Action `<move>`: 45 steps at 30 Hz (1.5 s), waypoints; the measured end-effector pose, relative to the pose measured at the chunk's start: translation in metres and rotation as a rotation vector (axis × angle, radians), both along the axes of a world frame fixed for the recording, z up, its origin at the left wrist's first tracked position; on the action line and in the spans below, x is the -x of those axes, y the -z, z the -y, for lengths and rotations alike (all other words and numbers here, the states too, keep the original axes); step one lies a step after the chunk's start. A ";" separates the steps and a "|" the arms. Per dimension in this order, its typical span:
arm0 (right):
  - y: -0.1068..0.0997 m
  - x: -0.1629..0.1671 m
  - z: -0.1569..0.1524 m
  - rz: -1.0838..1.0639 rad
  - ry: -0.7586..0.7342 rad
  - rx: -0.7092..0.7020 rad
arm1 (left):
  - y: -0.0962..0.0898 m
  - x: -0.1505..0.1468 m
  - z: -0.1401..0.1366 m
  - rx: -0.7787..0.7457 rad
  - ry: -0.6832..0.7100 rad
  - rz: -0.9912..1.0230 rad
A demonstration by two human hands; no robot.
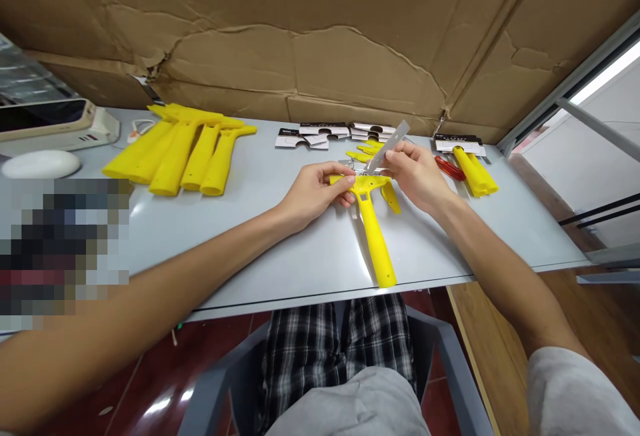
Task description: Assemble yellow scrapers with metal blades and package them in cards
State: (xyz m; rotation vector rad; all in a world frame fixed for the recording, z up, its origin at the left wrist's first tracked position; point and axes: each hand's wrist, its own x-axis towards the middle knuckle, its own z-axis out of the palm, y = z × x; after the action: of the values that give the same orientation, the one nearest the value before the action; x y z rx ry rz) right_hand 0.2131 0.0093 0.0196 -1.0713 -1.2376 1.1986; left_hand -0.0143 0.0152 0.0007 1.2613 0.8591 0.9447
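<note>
My left hand (319,191) is closed on the left end of the head of a yellow plastic scraper handle (377,243), thumb on top. The handle's round grip points toward me, near the table's front edge. My right hand (417,175) pinches a flat grey metal blade (391,145), tilted up and to the right, its lower end over small metal parts just behind the head. What those metal parts are I cannot make out. A yellow plastic piece (391,197) lies beside the head's right end, under my right hand. More flat yellow pieces (367,149) lie behind my hands.
Several yellow handles (173,149) lie grouped at the left of the table (280,269). Printed cards (323,133) rest at the back. On the right are a red-handled tool (449,168), two yellow handles (475,173) and more cards (460,144). A white mouse (41,165) sits far left.
</note>
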 end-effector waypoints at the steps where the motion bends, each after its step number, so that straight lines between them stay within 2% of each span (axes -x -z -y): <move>1: 0.002 0.002 0.001 -0.023 -0.012 0.015 | 0.000 0.000 0.000 -0.005 0.009 0.011; 5: 0.012 0.010 0.004 -0.049 -0.061 0.062 | 0.002 0.001 0.000 -0.016 0.030 0.029; 9: 0.016 0.011 0.004 0.005 -0.104 0.070 | 0.004 0.001 -0.001 -0.024 -0.014 0.020; 14: 0.003 0.002 0.001 -0.014 0.017 0.048 | 0.001 0.000 0.000 0.007 0.003 -0.035; 18: -0.003 -0.005 -0.003 0.042 -0.001 0.029 | 0.000 0.000 0.001 0.008 -0.019 -0.046; 27: 0.004 -0.002 -0.004 -0.010 0.079 0.090 | 0.006 0.000 -0.001 -0.011 -0.040 0.020; 32: 0.007 0.001 -0.002 -0.009 0.084 0.057 | 0.006 0.000 0.000 -0.027 -0.031 0.055; 37: 0.012 0.005 -0.003 -0.010 0.113 0.036 | 0.006 0.001 0.000 -0.047 -0.026 0.008; 45: 0.016 0.009 -0.003 -0.038 0.204 0.030 | 0.007 0.001 0.000 -0.087 -0.021 0.000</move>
State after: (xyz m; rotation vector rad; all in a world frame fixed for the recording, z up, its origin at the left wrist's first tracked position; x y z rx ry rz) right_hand 0.2041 0.0122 0.0032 -1.1616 -1.0568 1.0789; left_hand -0.0155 0.0157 -0.0059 1.3283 0.8400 1.0078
